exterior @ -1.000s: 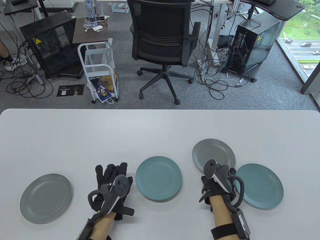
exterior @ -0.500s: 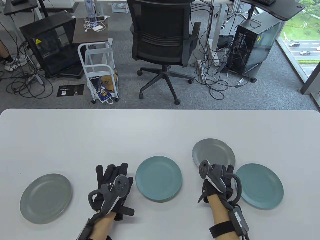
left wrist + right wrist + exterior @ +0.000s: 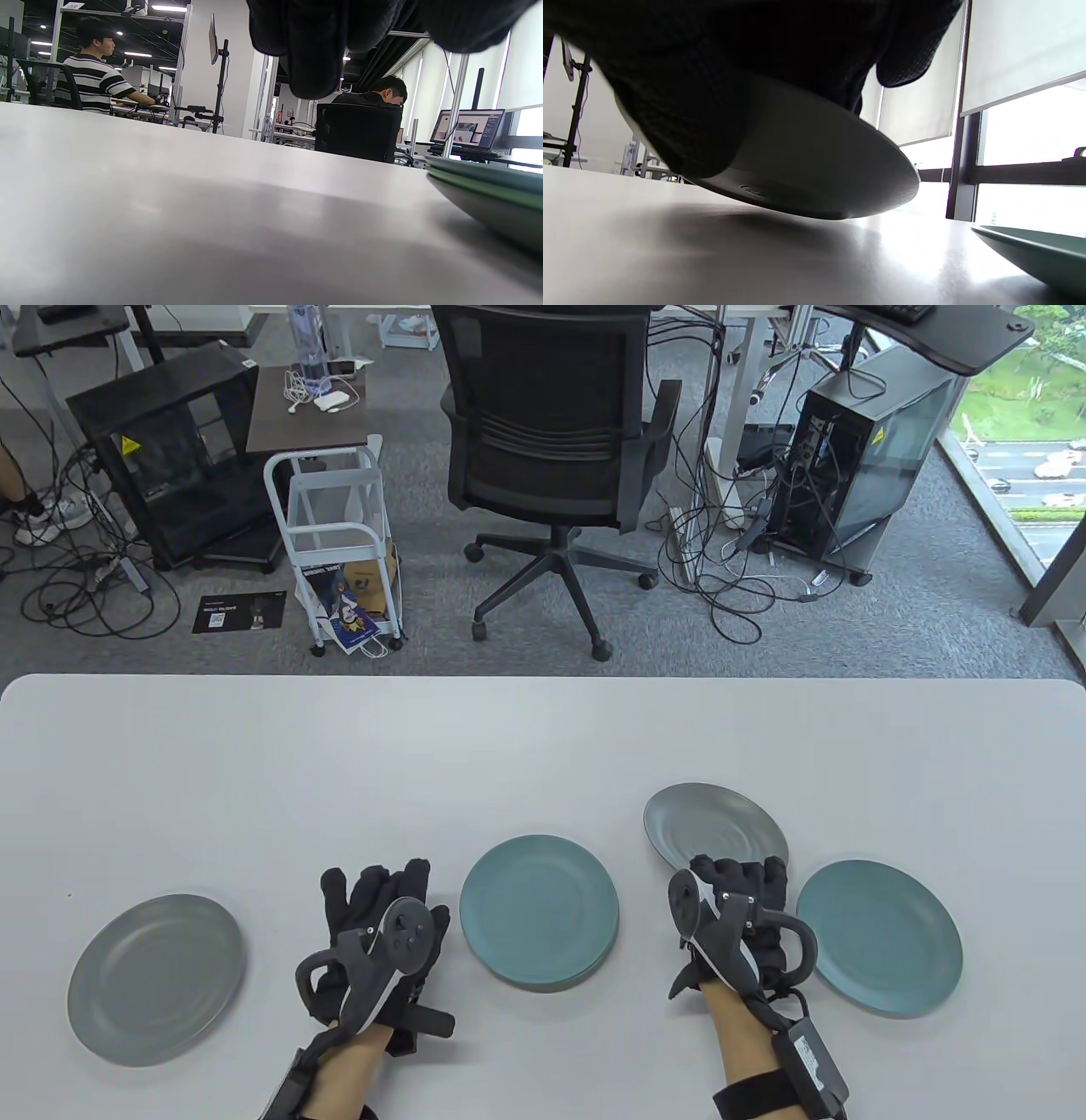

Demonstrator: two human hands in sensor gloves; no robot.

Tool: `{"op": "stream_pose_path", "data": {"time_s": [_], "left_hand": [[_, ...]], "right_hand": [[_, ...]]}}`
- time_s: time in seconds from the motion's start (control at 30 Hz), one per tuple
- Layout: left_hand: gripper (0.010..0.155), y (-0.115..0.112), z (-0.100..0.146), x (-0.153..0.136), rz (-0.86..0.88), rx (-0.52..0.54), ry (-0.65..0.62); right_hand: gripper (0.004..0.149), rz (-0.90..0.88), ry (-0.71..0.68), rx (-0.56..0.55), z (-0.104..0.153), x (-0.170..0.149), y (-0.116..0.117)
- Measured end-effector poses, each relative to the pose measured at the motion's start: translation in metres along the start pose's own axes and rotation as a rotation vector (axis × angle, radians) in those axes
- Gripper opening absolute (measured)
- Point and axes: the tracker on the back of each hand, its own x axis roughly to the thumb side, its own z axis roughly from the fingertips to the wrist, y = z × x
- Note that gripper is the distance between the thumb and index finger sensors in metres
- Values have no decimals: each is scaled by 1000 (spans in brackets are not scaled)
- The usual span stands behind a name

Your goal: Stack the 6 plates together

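Right hand (image 3: 736, 918): seen lower right of centre in the table view; the near rim of the grey plate (image 3: 711, 830) is gripped, fingers (image 3: 740, 875) over the rim. In the right wrist view the plate (image 3: 814, 169) is seen tilted, its near edge raised off the desk (image 3: 670, 254), gloved fingers (image 3: 683, 114) wrapped on its underside.
Left hand (image 3: 383, 933): laid flat on the desk (image 3: 339, 763), lower centre-left, fingers spread wide, nothing held; just beside the teal stack's left edge, contact cannot be told.
Teal stack (image 3: 539, 911): at centre bottom of the table view, between the two hands; more than one plate is shown by layered rims, the count cannot be told. In the left wrist view its edge (image 3: 488, 199) is seen at the right.
Teal plate (image 3: 879, 937): lower right, flat on the desk, just right of the right hand; its rim (image 3: 1031, 250) appears in the lower right corner of the right wrist view.
Left grey plate (image 3: 157, 977): lower left, flat, well apart from the others.
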Motion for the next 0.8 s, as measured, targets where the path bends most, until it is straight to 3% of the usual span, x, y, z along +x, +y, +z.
{"op": "stream_pose_path", "data": {"time_s": [0.47, 0.8], "left_hand": [[69, 5, -6, -10, 82, -7, 64], [69, 9, -11, -21, 252, -44, 131]], "right_hand": [[34, -166, -157, -169, 14, 30, -26], [34, -265, -260, -205, 24, 51, -44]]}}
